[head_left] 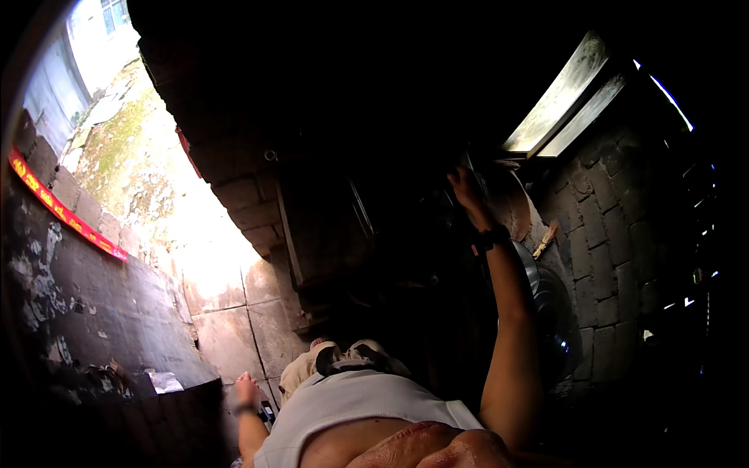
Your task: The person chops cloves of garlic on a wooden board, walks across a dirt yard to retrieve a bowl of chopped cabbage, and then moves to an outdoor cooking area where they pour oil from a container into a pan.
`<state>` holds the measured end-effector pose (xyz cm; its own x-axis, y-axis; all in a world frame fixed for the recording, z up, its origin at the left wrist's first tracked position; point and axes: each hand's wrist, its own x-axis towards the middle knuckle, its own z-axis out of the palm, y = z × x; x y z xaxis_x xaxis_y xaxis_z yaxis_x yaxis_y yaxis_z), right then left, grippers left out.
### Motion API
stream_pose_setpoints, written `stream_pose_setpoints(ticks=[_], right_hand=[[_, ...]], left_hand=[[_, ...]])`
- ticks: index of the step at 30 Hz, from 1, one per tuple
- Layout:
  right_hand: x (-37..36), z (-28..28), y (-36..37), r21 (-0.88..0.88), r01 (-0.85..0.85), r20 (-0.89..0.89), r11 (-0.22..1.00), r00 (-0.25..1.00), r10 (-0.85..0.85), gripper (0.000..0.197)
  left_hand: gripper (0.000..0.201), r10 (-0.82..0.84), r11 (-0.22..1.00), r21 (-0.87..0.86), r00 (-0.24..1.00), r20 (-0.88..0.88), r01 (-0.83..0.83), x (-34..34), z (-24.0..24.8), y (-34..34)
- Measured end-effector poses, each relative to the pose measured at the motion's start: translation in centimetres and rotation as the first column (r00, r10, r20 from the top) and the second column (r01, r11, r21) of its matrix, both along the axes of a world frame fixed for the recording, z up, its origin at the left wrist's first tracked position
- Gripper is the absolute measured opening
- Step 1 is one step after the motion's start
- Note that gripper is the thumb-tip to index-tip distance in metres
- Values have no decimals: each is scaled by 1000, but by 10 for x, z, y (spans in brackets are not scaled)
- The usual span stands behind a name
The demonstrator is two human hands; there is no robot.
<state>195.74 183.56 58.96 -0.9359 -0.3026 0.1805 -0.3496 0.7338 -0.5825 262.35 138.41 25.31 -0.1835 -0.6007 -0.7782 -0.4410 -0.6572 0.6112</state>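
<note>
My right hand (466,187) reaches forward into deep shadow, its fingers bent closed around something too dark to make out. A dark band (490,237) circles that wrist. Close by the fingers are the rounded edge of a brown surface (512,204) and dim shapes. Low on the left, my left hand (246,388) hangs beside my body over the tiled floor (226,335). Its fingers are curled in, slightly blurred, with nothing visible in them. That wrist also wears a dark band (245,409).
Beside my right forearm stand shiny round metal vessels (555,308). A wood piece (546,239) lies near a brick wall (601,210). Pale boards (566,97) lean at the upper right. A dark box-like block (324,226) stands ahead. A red strip (66,210) crosses the left wall.
</note>
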Motion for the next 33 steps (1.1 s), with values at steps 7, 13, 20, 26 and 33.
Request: stream_pose_setpoints(ticks=[7, 13, 20, 26, 33], right_hand=[[1, -14, 36, 160, 41, -250, 986, 968, 0, 30], [67, 76, 43, 143, -27, -207, 989, 977, 57, 30], [30, 20, 21, 35, -91, -177, 995, 980, 96, 30], [11, -9, 7, 77, -28, -66, 997, 997, 33, 30], [68, 59, 18, 208, 30, -236, 978, 971, 21, 29]], left_hand=[[28, -88, 990, -104, 996, 26, 90, -9, -15, 8], [20, -145, 988, 76, 967, 209, 131, 23, -27, 18], [20, -75, 997, 34, 988, 135, 71, 7, -27, 9], [28, -95, 994, -46, 993, 64, 98, -25, -19, 0], [25, -85, 996, 5, 988, 132, 85, 3, -24, 8]])
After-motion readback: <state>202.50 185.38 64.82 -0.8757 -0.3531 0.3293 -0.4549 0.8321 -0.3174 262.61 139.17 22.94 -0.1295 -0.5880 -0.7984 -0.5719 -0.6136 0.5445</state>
